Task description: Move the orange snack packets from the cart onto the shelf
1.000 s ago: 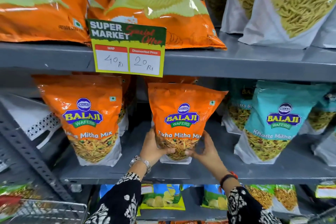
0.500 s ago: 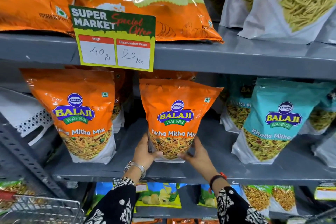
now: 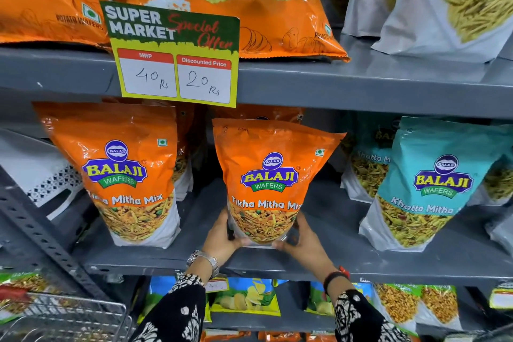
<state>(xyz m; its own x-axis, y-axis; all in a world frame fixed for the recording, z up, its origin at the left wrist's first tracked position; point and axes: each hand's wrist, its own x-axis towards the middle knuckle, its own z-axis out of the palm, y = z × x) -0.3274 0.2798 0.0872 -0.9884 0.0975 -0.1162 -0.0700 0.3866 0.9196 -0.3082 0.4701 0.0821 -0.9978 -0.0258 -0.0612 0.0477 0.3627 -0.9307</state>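
An orange Balaji "Tikha Mitha Mix" packet [image 3: 270, 172] stands upright on the grey middle shelf [image 3: 333, 261]. My left hand [image 3: 222, 241] grips its lower left corner and my right hand [image 3: 305, 241] grips its lower right corner. A second orange packet [image 3: 119, 164] of the same kind stands to its left on the same shelf, with more orange packets partly hidden behind both. The wire cart [image 3: 69, 316] shows at the bottom left corner.
Teal Balaji packets [image 3: 433, 180] stand to the right on the same shelf. A green and yellow price card [image 3: 175, 55] hangs from the upper shelf edge, which carries large orange wafer bags [image 3: 236, 0] and pale noodle-snack bags [image 3: 458, 3]. More packets fill the lower shelf.
The view has drawn closer to the shelf. Both hands stay on the base of the middle orange packet, which has been set a little further back and straighter.
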